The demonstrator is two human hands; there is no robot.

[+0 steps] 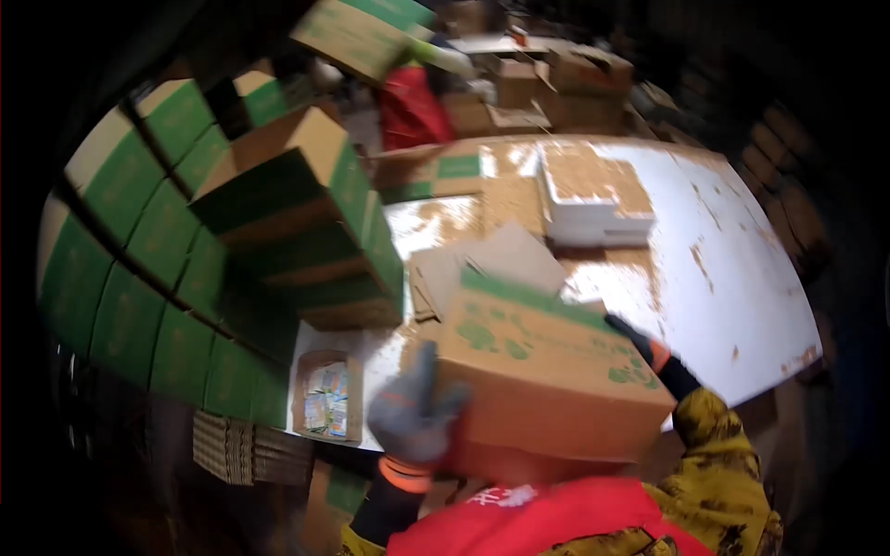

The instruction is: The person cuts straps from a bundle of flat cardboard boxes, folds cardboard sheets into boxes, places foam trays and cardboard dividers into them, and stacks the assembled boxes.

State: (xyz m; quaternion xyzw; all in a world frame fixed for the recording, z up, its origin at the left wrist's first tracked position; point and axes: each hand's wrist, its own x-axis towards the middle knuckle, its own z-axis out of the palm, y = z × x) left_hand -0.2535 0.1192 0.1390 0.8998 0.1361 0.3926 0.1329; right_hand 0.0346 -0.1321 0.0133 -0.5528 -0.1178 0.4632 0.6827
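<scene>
A brown cardboard box (547, 371) with green printing and a green band sits tilted close to my body, at the table's near edge. My left hand (417, 408), in a grey glove with an orange cuff, presses against its left side and is blurred by motion. On the far right edge of the box rests my right hand (638, 341), in a dark glove, its fingers partly hidden behind the box. Between them the two hands hold the box. Flat cardboard pieces (514, 255) lie just beyond it on the table.
Green and brown boxes (139, 222) are stacked at the left, beside an open carton (278, 176). A small tray of printed packets (326, 398) stands at the near left. White blocks (598, 195) lie on the white table (742, 278). Another person's gloved hand (443, 57) holds a box (362, 37).
</scene>
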